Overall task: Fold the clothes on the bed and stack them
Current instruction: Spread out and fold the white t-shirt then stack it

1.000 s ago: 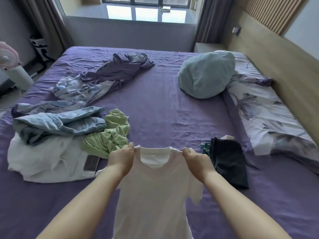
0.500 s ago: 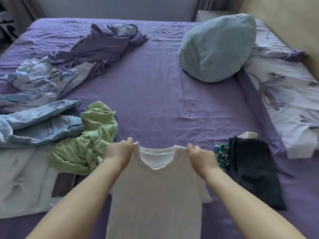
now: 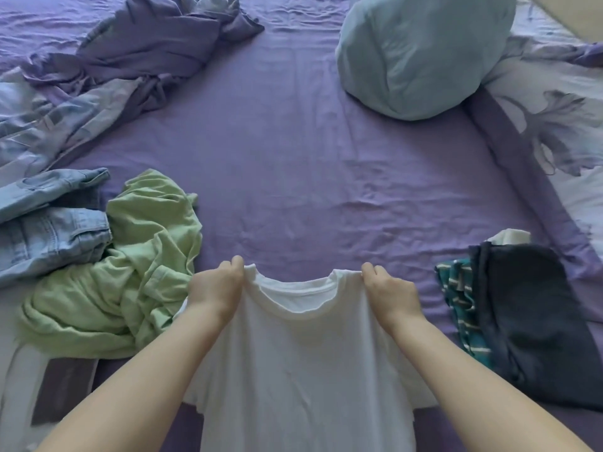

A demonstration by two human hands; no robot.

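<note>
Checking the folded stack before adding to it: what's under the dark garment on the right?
Under the dark garment, a teal striped piece sticks out left and a white piece at the far edge. Anything beneath is covered.

My only view comes from the head camera, which looks forward and steeply down over the purple-sheeted bed [image 3: 293, 177]. It sits close above my forearms, which enter from the bottom edge. The wide lens bends the frame's edges, reaching the crumpled light-green cotton garment [image 3: 124, 275] at the left, the folded dark navy garment [image 3: 528, 321] at the right, and the pale blue rounded pillow [image 3: 421, 53] at the far top.
</note>
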